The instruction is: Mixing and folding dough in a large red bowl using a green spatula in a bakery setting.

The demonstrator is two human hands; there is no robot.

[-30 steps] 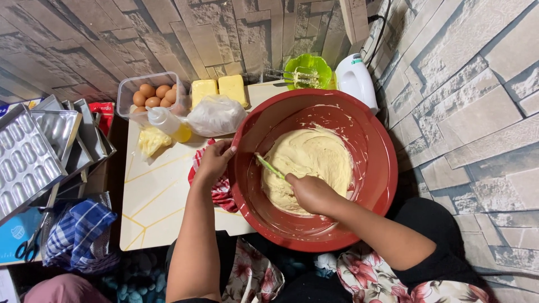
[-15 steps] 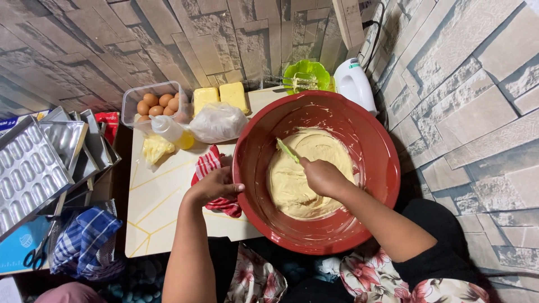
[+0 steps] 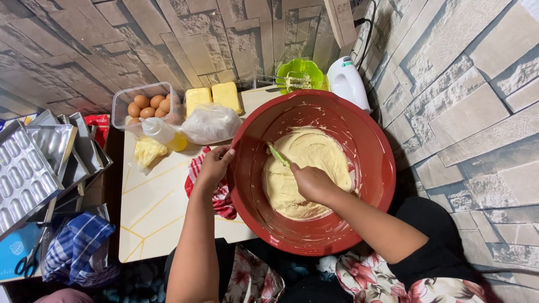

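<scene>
The right hand [image 3: 311, 182] works inside the large red mixing bowl [image 3: 370, 168]; its grip is closed around a light green spatula [image 3: 278, 155], whose blade is buried in the batter [image 3: 306, 168]. The left hand [image 3: 213, 165] clasps the bowl's left rim, fingers curled over the edge, with a red-and-white striped cloth [image 3: 222, 196] lying beneath it on the counter [image 3: 151, 207].

The batter is pale yellow, thick and pooled in the bowl's bottom. Smears coat the inner wall above it. Judged from its even colour, the mix looks largely combined, with no dry streaks in view.

Items not yet used, as far as the view shows:
- a clear tub of brown eggs [image 3: 147, 104], at the counter's far edge;
- two yellow butter blocks [image 3: 212, 96] just beside it;
- a knotted plastic bag of white powder [image 3: 210, 123];
- a squeeze bottle of yellow liquid [image 3: 164, 133].

A white hand mixer [image 3: 347, 83] rests beyond the bowl. Metal moulded baking trays [image 3: 25, 174] stand stacked at the left, unfilled. Portioning the batter therefore appears outstanding.
</scene>
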